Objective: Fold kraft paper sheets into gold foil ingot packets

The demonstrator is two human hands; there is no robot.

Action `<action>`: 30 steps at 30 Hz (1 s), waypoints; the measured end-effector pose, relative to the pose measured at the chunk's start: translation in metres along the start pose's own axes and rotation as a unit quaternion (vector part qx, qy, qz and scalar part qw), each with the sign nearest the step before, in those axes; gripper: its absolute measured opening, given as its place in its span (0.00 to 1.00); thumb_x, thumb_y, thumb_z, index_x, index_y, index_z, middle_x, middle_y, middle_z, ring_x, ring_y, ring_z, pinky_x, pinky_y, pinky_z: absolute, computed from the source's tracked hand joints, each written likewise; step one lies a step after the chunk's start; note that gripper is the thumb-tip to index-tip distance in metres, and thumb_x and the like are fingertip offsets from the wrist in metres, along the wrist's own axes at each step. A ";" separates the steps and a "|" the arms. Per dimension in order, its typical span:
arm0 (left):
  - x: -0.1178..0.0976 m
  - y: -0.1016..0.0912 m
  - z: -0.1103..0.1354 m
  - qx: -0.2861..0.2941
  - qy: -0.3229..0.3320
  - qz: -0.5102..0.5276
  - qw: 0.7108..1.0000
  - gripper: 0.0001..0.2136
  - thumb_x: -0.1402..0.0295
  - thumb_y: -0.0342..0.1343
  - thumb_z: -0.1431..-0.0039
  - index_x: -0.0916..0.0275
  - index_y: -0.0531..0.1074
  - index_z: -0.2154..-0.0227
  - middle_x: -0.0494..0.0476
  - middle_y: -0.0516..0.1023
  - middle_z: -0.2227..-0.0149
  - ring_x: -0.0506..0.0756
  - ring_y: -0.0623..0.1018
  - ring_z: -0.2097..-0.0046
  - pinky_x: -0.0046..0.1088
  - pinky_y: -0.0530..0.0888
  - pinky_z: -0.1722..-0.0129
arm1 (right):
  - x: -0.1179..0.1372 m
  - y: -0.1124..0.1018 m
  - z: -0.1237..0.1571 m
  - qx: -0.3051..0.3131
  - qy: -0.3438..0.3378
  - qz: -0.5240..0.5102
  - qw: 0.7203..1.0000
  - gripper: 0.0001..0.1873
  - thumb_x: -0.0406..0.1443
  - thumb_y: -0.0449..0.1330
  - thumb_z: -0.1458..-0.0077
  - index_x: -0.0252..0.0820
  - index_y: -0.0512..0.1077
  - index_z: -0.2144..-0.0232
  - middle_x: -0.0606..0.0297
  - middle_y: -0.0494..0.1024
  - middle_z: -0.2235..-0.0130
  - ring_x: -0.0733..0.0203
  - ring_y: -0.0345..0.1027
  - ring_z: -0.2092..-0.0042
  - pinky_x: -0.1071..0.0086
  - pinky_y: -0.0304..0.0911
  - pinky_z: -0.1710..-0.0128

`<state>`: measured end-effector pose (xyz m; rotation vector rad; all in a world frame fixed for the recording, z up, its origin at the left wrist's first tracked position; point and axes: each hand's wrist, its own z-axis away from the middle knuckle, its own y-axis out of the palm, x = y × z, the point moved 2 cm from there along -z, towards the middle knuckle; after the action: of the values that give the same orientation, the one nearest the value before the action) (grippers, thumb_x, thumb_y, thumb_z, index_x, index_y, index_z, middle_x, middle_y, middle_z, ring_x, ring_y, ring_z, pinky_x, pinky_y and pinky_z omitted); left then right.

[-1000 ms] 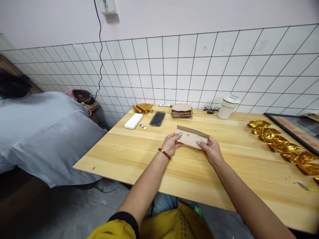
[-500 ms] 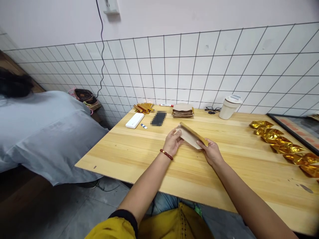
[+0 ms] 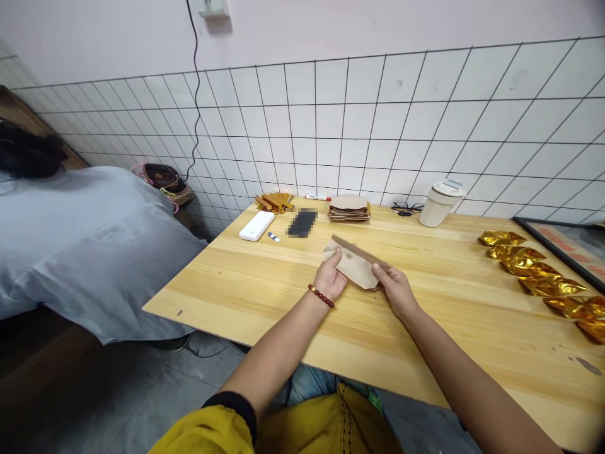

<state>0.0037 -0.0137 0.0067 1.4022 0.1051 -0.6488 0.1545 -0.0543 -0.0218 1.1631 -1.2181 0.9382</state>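
A sheet of brown paper (image 3: 358, 266), with one long edge folded over in a narrow strip, is held between my two hands just above the table. My left hand (image 3: 330, 275), with a dark red bead bracelet on its wrist, grips the sheet's left end, thumb on top. At the right end, my right hand (image 3: 393, 287) pinches the paper near the folded strip. Behind it stands a stack of folded brown papers (image 3: 350, 209). Several shiny gold folded foil pieces (image 3: 520, 257) lie in a row to the right.
On the wooden table (image 3: 227, 293) are a white power bank (image 3: 256, 226), a blurred dark phone (image 3: 302, 223), gold strips (image 3: 274, 202), a red-and-white marker (image 3: 317, 198), glasses (image 3: 406, 209), a white cup (image 3: 441, 203) and a black frame (image 3: 567, 251). A person in grey (image 3: 94, 252) sits left.
The brown paper has been tilted flatter, and its folded strip now shows its brown side instead of the gold one. My hands still hold both ends.
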 end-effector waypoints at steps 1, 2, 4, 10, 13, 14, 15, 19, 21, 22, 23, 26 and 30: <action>0.001 -0.001 -0.001 -0.013 -0.001 0.001 1.000 0.05 0.73 0.57 0.40 0.67 0.74 0.62 0.59 0.80 0.61 0.53 0.80 0.57 0.34 0.71 0.44 | -0.001 -0.001 -0.001 -0.011 0.000 -0.006 1.000 0.25 0.58 0.69 0.61 0.43 0.77 0.74 0.66 0.75 0.78 0.61 0.65 0.77 0.68 0.62 0.77; 0.002 -0.002 -0.001 -0.023 -0.004 0.004 1.000 0.05 0.74 0.56 0.40 0.67 0.74 0.62 0.59 0.80 0.62 0.53 0.80 0.58 0.34 0.72 0.45 | -0.002 -0.001 -0.001 -0.017 0.006 -0.016 1.000 0.26 0.59 0.68 0.61 0.43 0.77 0.75 0.66 0.75 0.78 0.60 0.65 0.76 0.67 0.62 0.76; 0.004 -0.003 -0.002 -0.030 -0.012 0.009 0.999 0.05 0.75 0.55 0.39 0.67 0.74 0.62 0.58 0.81 0.63 0.51 0.80 0.61 0.33 0.73 0.46 | -0.002 -0.002 -0.001 -0.016 0.020 -0.045 0.999 0.26 0.59 0.69 0.61 0.43 0.78 0.72 0.64 0.77 0.75 0.58 0.68 0.74 0.66 0.64 0.75; -0.002 -0.001 0.000 -0.023 0.014 0.007 1.000 0.07 0.72 0.55 0.38 0.67 0.74 0.58 0.59 0.81 0.59 0.53 0.79 0.54 0.33 0.71 0.44 | 0.005 0.000 0.003 0.031 0.010 -0.050 0.998 0.25 0.56 0.70 0.59 0.43 0.78 0.67 0.64 0.79 0.72 0.59 0.71 0.72 0.68 0.66 0.73; -0.002 0.001 0.002 0.007 0.018 -0.005 1.000 0.10 0.70 0.55 0.37 0.67 0.74 0.56 0.61 0.80 0.55 0.54 0.78 0.49 0.34 0.70 0.42 | 0.005 0.002 0.003 0.037 0.027 -0.003 0.999 0.24 0.54 0.73 0.64 0.41 0.78 0.72 0.65 0.77 0.76 0.61 0.69 0.76 0.69 0.65 0.74; -0.001 0.001 0.003 0.011 0.014 -0.009 1.000 0.10 0.69 0.55 0.38 0.67 0.74 0.56 0.61 0.80 0.54 0.55 0.77 0.49 0.34 0.70 0.41 | 0.005 0.003 0.003 0.033 0.028 0.002 0.999 0.24 0.54 0.73 0.65 0.41 0.78 0.73 0.65 0.77 0.77 0.61 0.68 0.76 0.69 0.65 0.75; 0.000 0.000 0.003 0.011 0.009 -0.012 1.000 0.10 0.69 0.56 0.38 0.66 0.73 0.56 0.61 0.80 0.54 0.55 0.77 0.48 0.35 0.69 0.41 | 0.005 0.003 0.002 0.028 0.026 0.002 0.999 0.24 0.54 0.73 0.64 0.41 0.78 0.74 0.65 0.76 0.77 0.62 0.67 0.76 0.69 0.65 0.76; 0.001 0.000 0.003 0.034 -0.010 -0.012 0.999 0.08 0.68 0.54 0.38 0.66 0.73 0.59 0.62 0.79 0.52 0.56 0.77 0.47 0.35 0.69 0.41 | 0.004 0.003 0.002 0.025 0.026 -0.016 0.999 0.22 0.52 0.72 0.64 0.42 0.79 0.75 0.67 0.75 0.77 0.65 0.64 0.77 0.71 0.64 0.78; -0.002 0.001 0.003 0.063 -0.016 -0.005 0.998 0.10 0.67 0.52 0.37 0.67 0.74 0.61 0.63 0.78 0.52 0.57 0.76 0.46 0.35 0.68 0.40 | 0.004 0.003 0.002 0.028 0.031 -0.017 0.999 0.22 0.52 0.72 0.64 0.41 0.79 0.75 0.67 0.74 0.77 0.66 0.62 0.78 0.71 0.62 0.79; -0.003 0.002 0.004 0.071 -0.020 -0.003 0.997 0.10 0.66 0.51 0.36 0.67 0.74 0.61 0.63 0.78 0.51 0.57 0.76 0.46 0.34 0.68 0.40 | 0.005 0.003 0.003 0.030 0.031 -0.015 0.999 0.22 0.52 0.72 0.64 0.41 0.79 0.75 0.67 0.74 0.78 0.66 0.62 0.78 0.71 0.61 0.80; -0.005 0.003 0.004 0.072 -0.025 -0.005 0.997 0.10 0.66 0.51 0.36 0.67 0.74 0.61 0.63 0.77 0.51 0.57 0.75 0.45 0.34 0.68 0.40 | 0.005 0.003 0.003 0.032 0.030 -0.011 0.999 0.22 0.52 0.72 0.64 0.41 0.78 0.76 0.67 0.73 0.79 0.66 0.61 0.79 0.71 0.60 0.80; -0.010 0.003 0.005 0.054 -0.047 -0.032 0.997 0.11 0.65 0.53 0.38 0.67 0.74 0.59 0.64 0.78 0.52 0.58 0.76 0.46 0.36 0.68 0.40 | 0.009 0.004 0.005 0.026 0.004 0.002 1.000 0.21 0.52 0.72 0.63 0.42 0.77 0.79 0.67 0.73 0.79 0.65 0.62 0.78 0.71 0.60 0.78; -0.013 0.002 0.003 0.049 -0.050 -0.052 0.996 0.12 0.65 0.53 0.38 0.68 0.74 0.57 0.64 0.80 0.56 0.58 0.78 0.50 0.37 0.68 0.41 | 0.010 0.001 0.004 -0.002 -0.030 0.010 0.999 0.19 0.52 0.72 0.62 0.44 0.78 0.76 0.66 0.77 0.75 0.62 0.65 0.75 0.69 0.61 0.75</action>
<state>-0.0071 -0.0116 0.0147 1.4618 0.0670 -0.8184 0.1545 -0.0590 -0.0120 1.1859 -1.2817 0.9200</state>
